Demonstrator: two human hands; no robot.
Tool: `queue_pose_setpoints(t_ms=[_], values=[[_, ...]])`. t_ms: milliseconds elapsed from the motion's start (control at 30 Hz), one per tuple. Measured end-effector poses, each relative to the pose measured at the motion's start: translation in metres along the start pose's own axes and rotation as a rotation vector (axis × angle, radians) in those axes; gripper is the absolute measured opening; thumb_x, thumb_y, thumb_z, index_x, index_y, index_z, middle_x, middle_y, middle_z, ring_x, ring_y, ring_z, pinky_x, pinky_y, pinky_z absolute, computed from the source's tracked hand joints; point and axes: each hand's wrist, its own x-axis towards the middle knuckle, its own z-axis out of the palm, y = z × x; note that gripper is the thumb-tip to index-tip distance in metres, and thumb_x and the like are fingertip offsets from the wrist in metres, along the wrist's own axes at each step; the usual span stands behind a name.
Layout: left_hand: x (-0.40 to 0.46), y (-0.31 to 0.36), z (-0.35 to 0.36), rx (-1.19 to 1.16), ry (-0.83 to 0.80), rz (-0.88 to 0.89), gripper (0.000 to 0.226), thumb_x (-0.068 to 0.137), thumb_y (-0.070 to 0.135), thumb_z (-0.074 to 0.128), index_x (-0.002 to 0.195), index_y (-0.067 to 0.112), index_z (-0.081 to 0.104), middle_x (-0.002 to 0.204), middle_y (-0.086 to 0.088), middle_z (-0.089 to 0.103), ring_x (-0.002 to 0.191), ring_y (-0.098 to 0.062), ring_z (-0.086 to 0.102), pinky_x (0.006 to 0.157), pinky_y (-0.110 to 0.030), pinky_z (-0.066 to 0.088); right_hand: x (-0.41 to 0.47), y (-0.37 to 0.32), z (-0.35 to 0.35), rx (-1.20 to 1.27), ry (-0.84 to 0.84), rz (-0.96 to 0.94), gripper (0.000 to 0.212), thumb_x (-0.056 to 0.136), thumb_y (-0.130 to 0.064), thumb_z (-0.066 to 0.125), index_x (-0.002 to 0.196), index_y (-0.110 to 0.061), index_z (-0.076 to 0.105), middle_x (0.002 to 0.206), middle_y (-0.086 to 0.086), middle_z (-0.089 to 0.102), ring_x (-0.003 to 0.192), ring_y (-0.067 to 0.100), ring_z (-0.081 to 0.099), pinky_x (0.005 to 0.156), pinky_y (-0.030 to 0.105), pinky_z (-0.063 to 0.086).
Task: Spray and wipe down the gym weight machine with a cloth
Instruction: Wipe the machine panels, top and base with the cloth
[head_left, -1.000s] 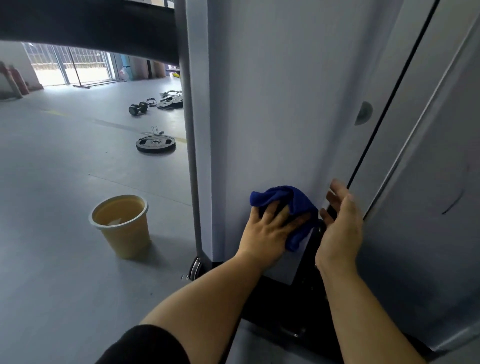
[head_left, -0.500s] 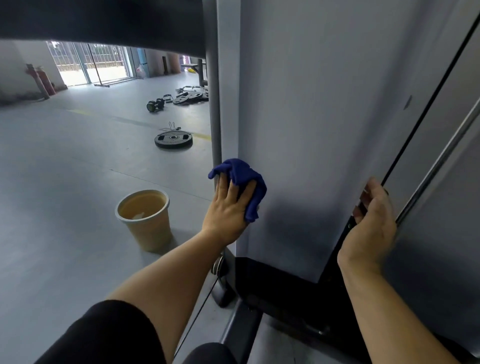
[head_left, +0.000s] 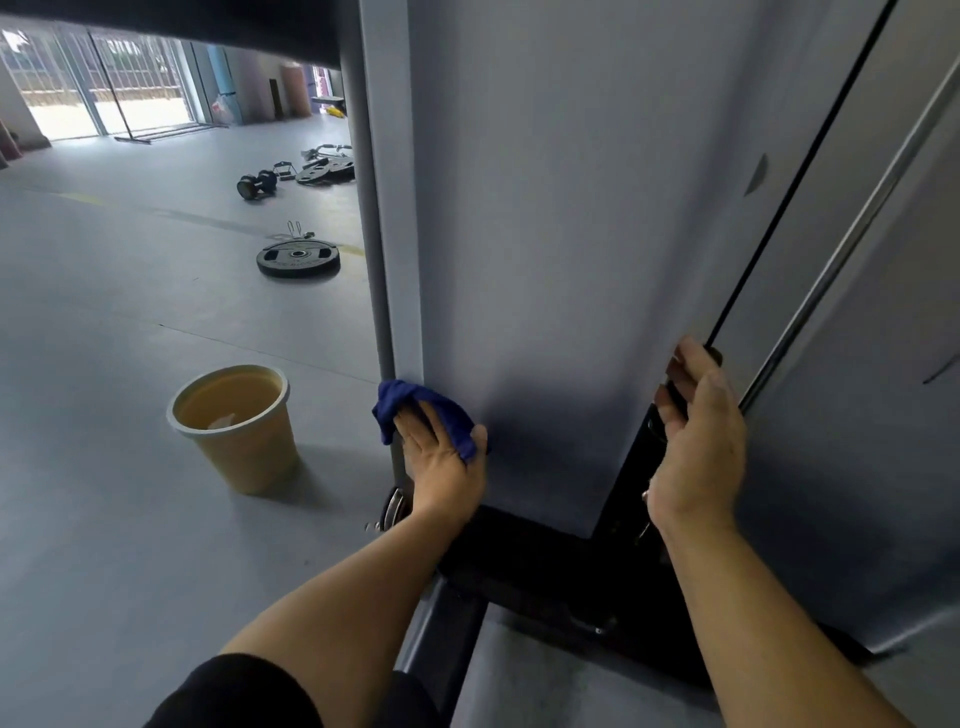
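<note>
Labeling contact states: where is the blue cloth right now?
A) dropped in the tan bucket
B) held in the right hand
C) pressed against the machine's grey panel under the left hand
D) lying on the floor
C: the left hand presses the blue cloth against the grey panel, near its left edge.

Cloth (head_left: 415, 410) partly under left hand (head_left: 447, 467), machine panel (head_left: 571, 208) cut off above

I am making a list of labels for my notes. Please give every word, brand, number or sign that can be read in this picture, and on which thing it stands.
No text can be read.
Weight plate: faint raised marks, too blurred to read.
Grey machine panel, tan bucket, blue cloth: no writing visible.
</note>
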Motion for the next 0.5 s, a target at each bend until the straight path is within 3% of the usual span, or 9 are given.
queue_pose_setpoints(t_ms=[67, 200, 333, 500], values=[[-0.004, 0.015, 0.01, -0.018, 0.014, -0.101, 0.095, 0.105, 0.051, 0.042, 0.153, 0.017, -0.033, 0.161, -0.014, -0.038, 0.153, -0.036, -0.024, 0.126, -0.049, -0.008, 0.002, -0.001, -0.003, 0.019, -0.04, 0.022, 0.043, 0.106, -0.036, 0.03, 0.138, -0.029, 0.058, 0.145, -0.004, 0.059, 0.134, 0.006, 0.054, 0.119, 0.039, 0.039], [-0.015, 0.04, 0.04, -0.017, -0.128, -0.066, 0.087, 0.107, 0.051, 0.033, 0.151, 0.014, -0.033, 0.157, -0.022, -0.041, 0.141, -0.044, -0.042, 0.113, -0.053, -0.03, 0.003, 0.0, -0.008, 0.038, -0.069, 0.071, 0.047, 0.102, -0.046, 0.03, 0.135, -0.03, 0.059, 0.146, -0.005, 0.059, 0.136, 0.007, 0.053, 0.119, 0.039, 0.038], [-0.034, 0.069, 0.077, -0.007, -0.249, -0.032, 0.091, 0.106, 0.055, 0.031, 0.149, 0.009, -0.035, 0.157, -0.027, -0.038, 0.141, -0.047, -0.041, 0.111, -0.059, -0.031, -0.003, -0.001, -0.008, 0.017, -0.078, 0.095, 0.036, 0.109, -0.039, 0.029, 0.129, -0.041, 0.059, 0.145, -0.013, 0.056, 0.137, 0.002, 0.05, 0.121, 0.039, 0.036], [-0.05, 0.087, 0.097, 0.157, -0.306, 0.078, 0.091, 0.102, 0.064, 0.023, 0.122, 0.027, -0.057, 0.155, -0.025, -0.043, 0.135, -0.052, -0.045, 0.11, -0.069, -0.026, -0.01, 0.003, -0.009, 0.004, -0.078, 0.132, 0.036, 0.112, -0.035, 0.03, 0.137, -0.04, 0.055, 0.14, -0.021, 0.054, 0.134, -0.001, 0.05, 0.117, 0.032, 0.037]])
